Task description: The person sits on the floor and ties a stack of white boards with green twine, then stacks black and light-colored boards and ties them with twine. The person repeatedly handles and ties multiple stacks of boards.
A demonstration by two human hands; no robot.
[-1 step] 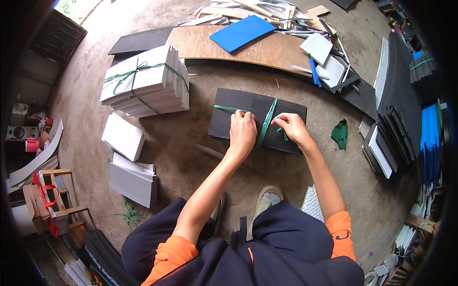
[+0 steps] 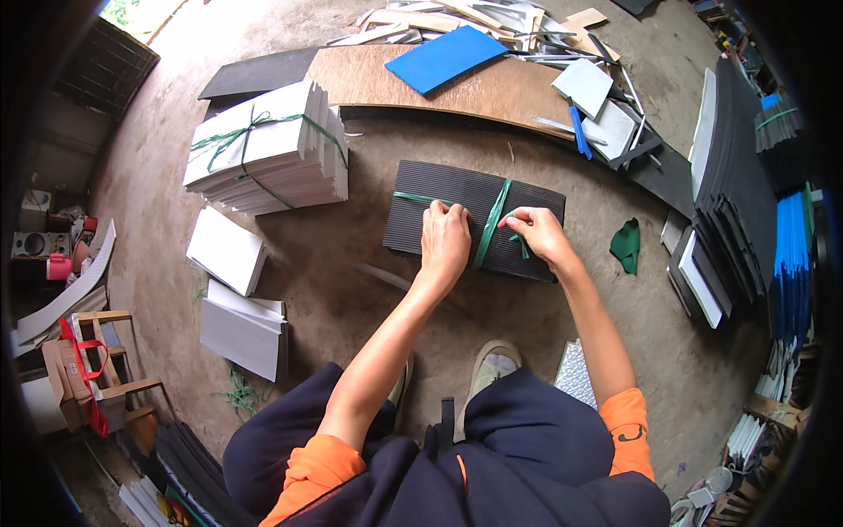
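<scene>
A stack of black ribbed sheets [image 2: 406,230] lies on the floor in front of me. Green plastic strapping [image 2: 493,220] crosses its top, one band running front to back and another coming in from the left edge. My left hand [image 2: 446,237] is closed on the left band, close to the stack's middle. Just right of the upright band, my right hand [image 2: 538,234] pinches a piece of the strapping, and a short tail hangs below its fingers. The crossing between my hands is partly covered by my left fingers.
A tall bundle of white sheets [image 2: 255,145] tied with green strapping stands to the left, with smaller white stacks [image 2: 226,250] nearer me. Beyond lies a brown board [image 2: 369,81] bearing a blue sheet [image 2: 446,60]. Black sheets [image 2: 738,176] lean at right, near a green scrap [image 2: 625,246].
</scene>
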